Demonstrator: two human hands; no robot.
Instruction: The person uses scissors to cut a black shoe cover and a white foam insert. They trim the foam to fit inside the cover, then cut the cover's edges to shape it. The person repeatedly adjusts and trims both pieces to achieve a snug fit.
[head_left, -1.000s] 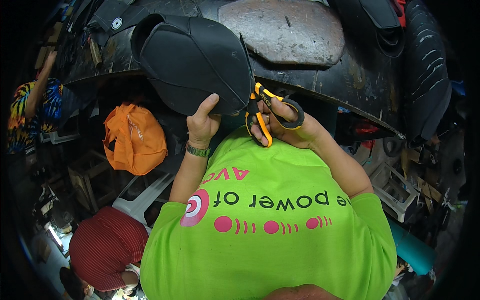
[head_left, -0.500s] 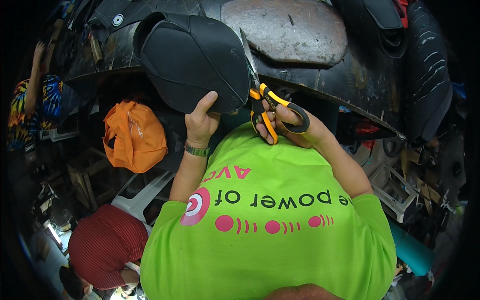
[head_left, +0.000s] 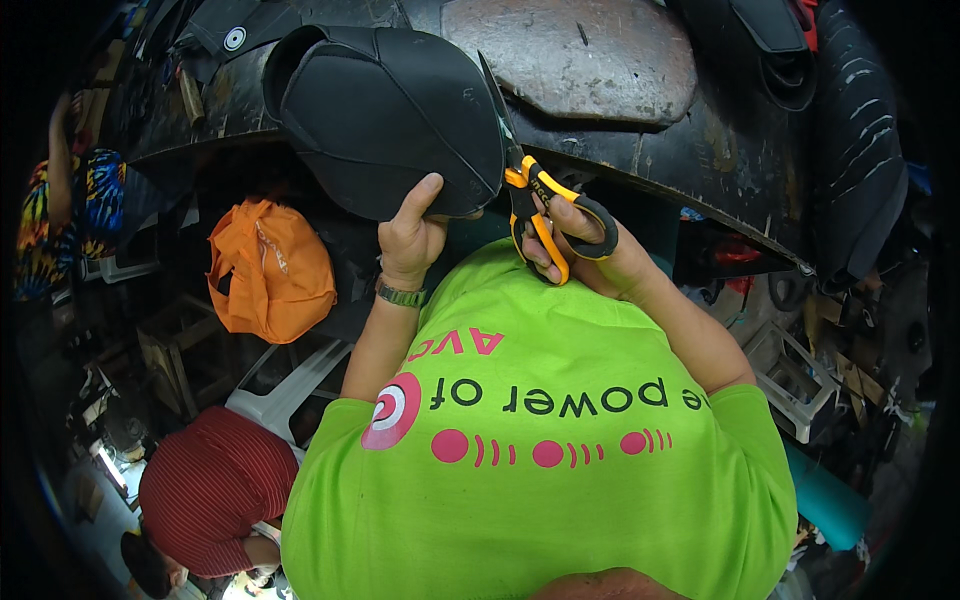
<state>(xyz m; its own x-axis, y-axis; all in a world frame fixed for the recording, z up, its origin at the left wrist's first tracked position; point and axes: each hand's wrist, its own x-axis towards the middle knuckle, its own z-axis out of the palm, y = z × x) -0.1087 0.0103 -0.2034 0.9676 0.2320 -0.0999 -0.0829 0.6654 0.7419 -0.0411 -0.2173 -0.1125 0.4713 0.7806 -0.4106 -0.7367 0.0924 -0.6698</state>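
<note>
My left hand (head_left: 412,243) grips a black, seamed, rounded panel (head_left: 390,110) by its lower edge. The thumb lies on its upper face, and the other fingers are hidden beneath. Orange-and-black-handled scissors (head_left: 543,178) are in my right hand (head_left: 622,262), with fingers through the loops. Their blades point up and away along the panel's right edge. One blade shows beside that edge; how much material is between the blades cannot be made out.
Beyond my hands lies a dark worktable (head_left: 730,150) with a worn brown slab (head_left: 580,60) on it. Black material (head_left: 850,150) hangs at the right. An orange bag (head_left: 270,275) is at my left. A person in a red striped shirt (head_left: 215,490) bends low at the lower left.
The scissors have shifted slightly right, and their handles look a little closer together. My left hand has moved slightly right and up along the panel, which has turned slightly.
</note>
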